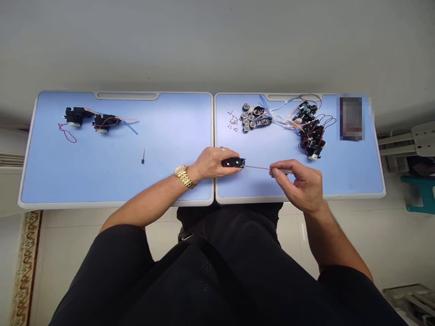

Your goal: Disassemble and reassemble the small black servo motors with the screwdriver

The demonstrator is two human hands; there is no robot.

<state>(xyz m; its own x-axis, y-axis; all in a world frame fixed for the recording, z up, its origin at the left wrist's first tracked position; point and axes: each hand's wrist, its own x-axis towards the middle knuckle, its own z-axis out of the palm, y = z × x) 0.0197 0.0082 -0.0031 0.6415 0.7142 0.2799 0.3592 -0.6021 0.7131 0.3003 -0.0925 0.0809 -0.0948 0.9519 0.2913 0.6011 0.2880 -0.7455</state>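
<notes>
Closed around a small black plastic assembly, my left hand rests near the seam between the two tabletops. A screwdriver is gripped by its handle in my right hand. Its thin metal shaft points left, and the tip meets the right end of the black assembly. Whether a screw sits under the tip is too small to tell. Beyond my hands, loose small screws lie scattered beside a cluster of round metal-and-black parts.
Black wired assemblies with red, blue and orange wires are heaped at the right. Two similar assemblies lie on the left tabletop. A small dark-ended bit lies nearer me. A blurred dark rectangular object is at the far right.
</notes>
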